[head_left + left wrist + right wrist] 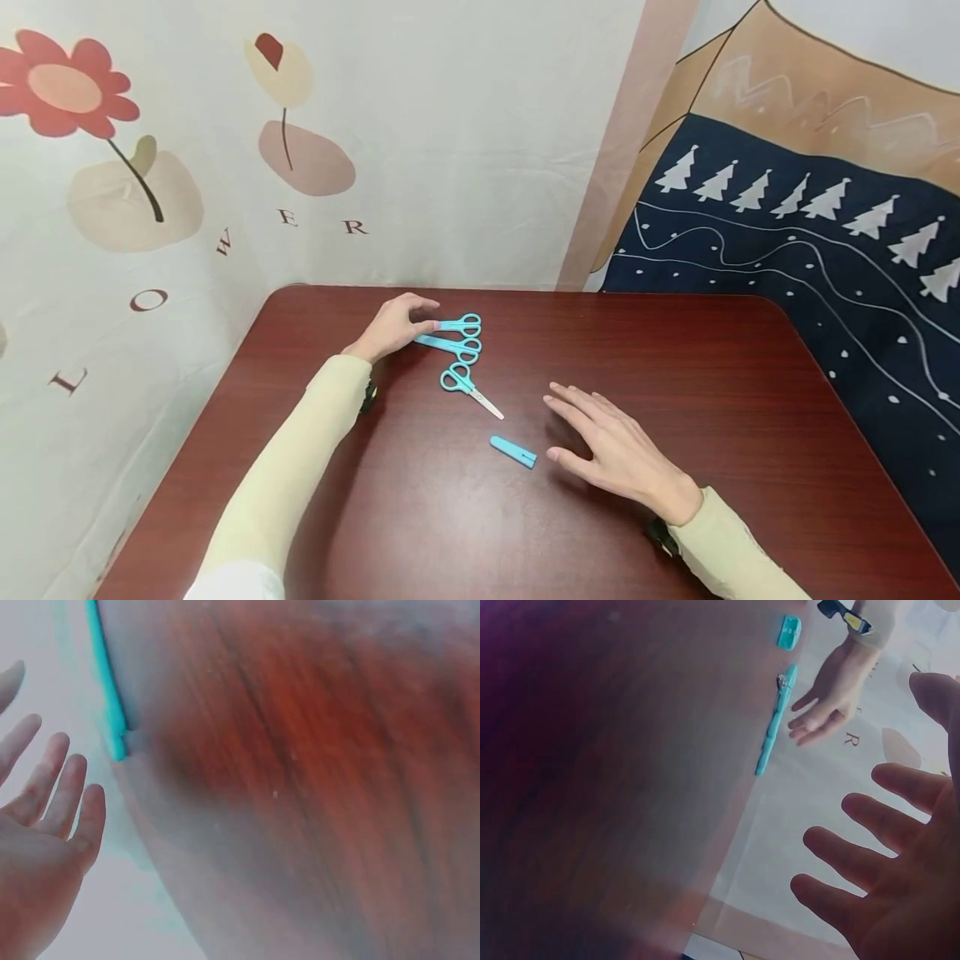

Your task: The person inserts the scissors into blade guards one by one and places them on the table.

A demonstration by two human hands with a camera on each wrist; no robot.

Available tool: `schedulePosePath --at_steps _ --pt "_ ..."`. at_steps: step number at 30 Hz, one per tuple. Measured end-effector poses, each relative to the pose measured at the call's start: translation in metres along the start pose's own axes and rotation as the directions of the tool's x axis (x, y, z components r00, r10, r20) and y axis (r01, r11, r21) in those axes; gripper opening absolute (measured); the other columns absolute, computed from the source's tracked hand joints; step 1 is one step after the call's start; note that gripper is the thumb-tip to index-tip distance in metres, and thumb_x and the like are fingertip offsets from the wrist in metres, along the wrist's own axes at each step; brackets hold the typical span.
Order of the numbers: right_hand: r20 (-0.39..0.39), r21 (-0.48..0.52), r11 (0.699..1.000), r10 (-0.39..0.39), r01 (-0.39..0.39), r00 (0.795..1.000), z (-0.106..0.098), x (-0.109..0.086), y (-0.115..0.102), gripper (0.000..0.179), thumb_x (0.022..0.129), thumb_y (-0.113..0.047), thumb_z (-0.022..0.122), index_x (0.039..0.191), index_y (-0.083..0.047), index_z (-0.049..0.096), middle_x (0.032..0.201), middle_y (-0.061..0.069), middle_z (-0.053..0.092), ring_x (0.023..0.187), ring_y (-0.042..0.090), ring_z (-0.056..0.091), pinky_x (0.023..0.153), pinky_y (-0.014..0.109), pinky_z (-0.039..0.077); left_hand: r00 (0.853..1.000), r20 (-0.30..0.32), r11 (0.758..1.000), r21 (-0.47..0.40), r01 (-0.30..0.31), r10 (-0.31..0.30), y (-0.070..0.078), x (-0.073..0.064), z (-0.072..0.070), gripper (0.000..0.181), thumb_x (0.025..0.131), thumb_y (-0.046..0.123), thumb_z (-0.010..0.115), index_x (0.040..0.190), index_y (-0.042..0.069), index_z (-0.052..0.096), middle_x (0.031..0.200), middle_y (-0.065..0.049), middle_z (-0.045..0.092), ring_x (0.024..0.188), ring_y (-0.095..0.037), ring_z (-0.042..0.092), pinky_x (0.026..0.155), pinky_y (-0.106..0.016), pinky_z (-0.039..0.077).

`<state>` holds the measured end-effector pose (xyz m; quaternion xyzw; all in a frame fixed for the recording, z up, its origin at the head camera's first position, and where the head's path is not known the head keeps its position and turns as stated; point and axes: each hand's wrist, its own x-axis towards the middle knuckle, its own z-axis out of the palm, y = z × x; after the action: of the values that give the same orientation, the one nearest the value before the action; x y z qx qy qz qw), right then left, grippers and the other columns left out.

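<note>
Near the back of the table, my left hand [393, 327] is at the sheathed end of a pair of turquoise scissors [453, 326], fingers loosely bent. In the left wrist view its fingers are apart and grip nothing. A second sheathed pair of scissors [441, 343] lies just in front of the first. Closer to me, an unsheathed pair of scissors [467, 386] has its metal blade toward the front right. A loose turquoise blade cover [513, 451] lies beyond its tip. My right hand [615, 450] hovers right of the cover, fingers extended and holding nothing.
The reddish-brown wooden table [712, 375] has a rounded back edge. Behind it hangs a pale cloth [465, 167] with flowers and letters; a dark blue panel with white trees [787, 242] stands on the right. Dark bands are on both wrists.
</note>
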<state>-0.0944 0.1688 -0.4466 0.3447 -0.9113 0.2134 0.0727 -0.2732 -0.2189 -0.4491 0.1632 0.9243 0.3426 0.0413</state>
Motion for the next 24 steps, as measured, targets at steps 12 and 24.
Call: schedulePosePath --at_steps 12,24 --pt "0.041 -0.005 1.000 -0.002 0.002 0.999 0.002 0.005 0.003 0.069 0.097 -0.054 0.068 0.151 -0.015 0.053 0.161 0.003 0.044 0.145 0.034 0.045 0.116 0.056 0.035 0.975 0.017 0.975 0.034 -0.221 0.220 0.031 -0.043 0.006 0.071 0.091 0.037 0.080 0.150 0.008 0.054 0.158 -0.013 0.041 0.146 -0.030 0.039 0.116 -0.051 0.035" --pt "0.050 -0.013 0.999 0.041 -0.040 0.998 -0.002 0.000 0.013 0.070 0.098 -0.056 0.065 0.152 -0.015 0.052 0.161 0.003 0.043 0.147 0.033 0.041 0.118 0.057 0.032 0.907 0.080 0.910 0.008 -0.415 0.413 0.069 -0.081 0.032 0.072 0.088 0.033 0.085 0.149 0.011 0.055 0.159 -0.009 0.042 0.146 -0.029 0.041 0.113 -0.047 0.041"
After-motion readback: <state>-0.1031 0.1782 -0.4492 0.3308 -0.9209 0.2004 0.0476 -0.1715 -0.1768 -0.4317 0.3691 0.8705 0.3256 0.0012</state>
